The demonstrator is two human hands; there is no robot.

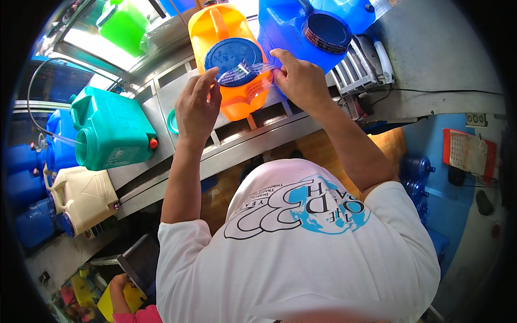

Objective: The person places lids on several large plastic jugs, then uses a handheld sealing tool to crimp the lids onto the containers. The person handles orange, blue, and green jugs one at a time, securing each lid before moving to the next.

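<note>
A clear printed plastic seal band [243,71] stretches between my hands across the front of a round blue cap [229,51]. The cap closes a translucent orange water jug [237,102], which stands on the metal counter. My left hand [198,105] pinches one end of the band at the cap's left side. At the right, my right hand [299,78] holds the other end between thumb and fingers. Just beyond it stands a blue jug [285,32], its dark cap [326,33] wrapped with a printed band.
A teal jug [116,129] with a clear hose in its mouth stands left; a beige jug [86,196] is below. A heat gun [382,59] lies by a metal rack [355,67] at right. Another person's hand [119,282] is at lower left, by a yellow container.
</note>
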